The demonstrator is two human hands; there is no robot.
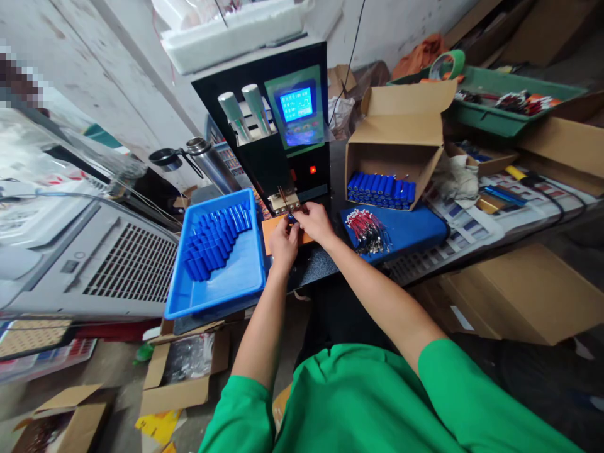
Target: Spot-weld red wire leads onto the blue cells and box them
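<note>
Both my hands meet at the front of a black spot welder (pixel 309 185), just below its electrode holder (pixel 284 200). My left hand (pixel 283 242) is closed in a pinch around a small blue battery cell (pixel 290 218), mostly covered by the fingers. Close against it, my right hand (pixel 315 221) has its fingertips pressed together at the cell's end; whatever they pinch is too small to make out. An orange pad (pixel 270 231) lies under the hands. To the left, a blue tray (pixel 236 277) holds several blue cells standing in rows.
On the right, an open cardboard box (pixel 394 160) contains stacked blue cells. Before it, a bundle of red and black wire leads (pixel 368 229) rests on a blue surface (pixel 419 233). A steel thermos (pixel 212 165) stands behind the tray. Farther right is a green bin (pixel 500 116).
</note>
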